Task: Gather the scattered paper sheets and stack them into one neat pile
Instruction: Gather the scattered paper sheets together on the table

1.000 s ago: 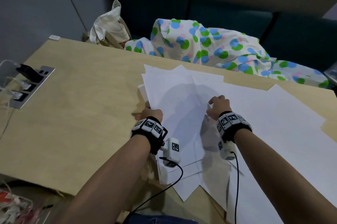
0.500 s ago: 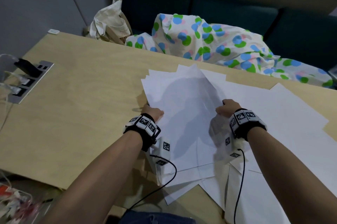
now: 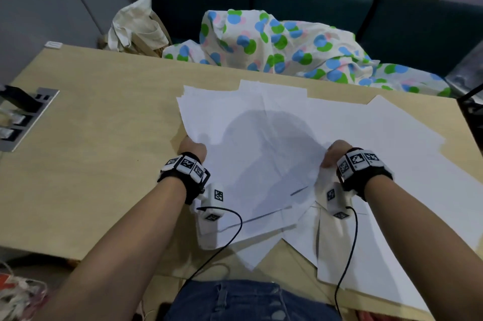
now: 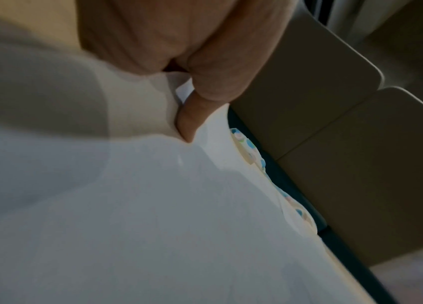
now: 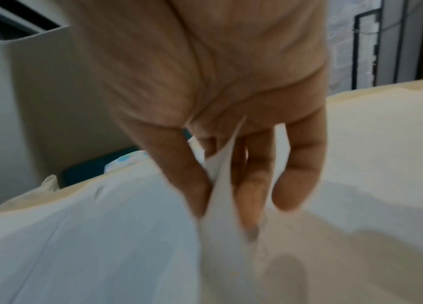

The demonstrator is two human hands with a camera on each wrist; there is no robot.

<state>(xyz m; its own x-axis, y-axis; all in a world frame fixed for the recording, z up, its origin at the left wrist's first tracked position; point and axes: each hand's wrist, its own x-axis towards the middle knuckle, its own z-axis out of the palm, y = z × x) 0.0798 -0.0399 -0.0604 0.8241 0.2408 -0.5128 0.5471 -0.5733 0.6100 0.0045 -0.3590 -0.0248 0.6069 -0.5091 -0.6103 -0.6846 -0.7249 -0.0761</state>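
Several white paper sheets (image 3: pixel 261 137) lie overlapped and fanned on the wooden table (image 3: pixel 91 124). My left hand (image 3: pixel 192 147) grips the left edge of the bundle; in the left wrist view its thumb (image 4: pixel 192 115) presses down on the white paper (image 4: pixel 153 205). My right hand (image 3: pixel 335 152) holds the bundle's right edge, and the right wrist view shows a sheet edge (image 5: pixel 221 185) pinched between thumb and fingers (image 5: pixel 252 195). More loose paper sheets (image 3: pixel 405 164) spread to the right and toward the near edge under my right arm.
A polka-dot cloth (image 3: pixel 287 43) and a cream tote bag (image 3: pixel 136 25) lie past the table's far edge. A power socket panel (image 3: pixel 28 116) with plugs sits at the table's left. Dark sofa (image 3: pixel 392 14) behind. Bare wood shows on the left half.
My hands have moved apart, the right one going rightward along the paper. The bundle between them has been pulled flatter and wider.
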